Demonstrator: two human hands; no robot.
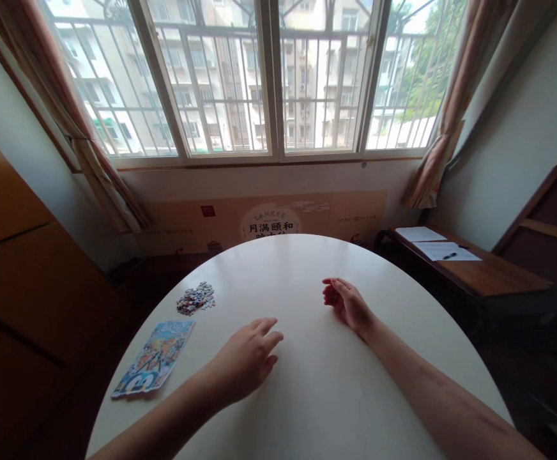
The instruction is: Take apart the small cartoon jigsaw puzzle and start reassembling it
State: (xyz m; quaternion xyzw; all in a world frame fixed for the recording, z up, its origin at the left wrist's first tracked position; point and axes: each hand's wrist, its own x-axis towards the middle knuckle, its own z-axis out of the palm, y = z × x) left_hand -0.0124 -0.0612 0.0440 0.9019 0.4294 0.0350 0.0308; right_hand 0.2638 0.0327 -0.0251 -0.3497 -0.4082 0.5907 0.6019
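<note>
Two things on the white table [317, 402], both on the left side: a heap of puzzle pieces [195, 298] near the far-left edge, and a printed packet [156, 358] just on the near side of it. Heap is left of and farther out than the left hand [248, 352], well apart from it. Packet is directly left, beside the left forearm, its long axis running from near-left to far-right. Heap is loose, no clear long axis.

Left hand is clearly nearer to both. Right hand [347, 304] is across the table's middle, with bare surface between it and the heap.

Left: fingers loosely spread, holding nothing. Right: fingers half curled, palm turned inward, nothing visible in it. Can't tell whether the left fingertips touch the tabletop.
</note>
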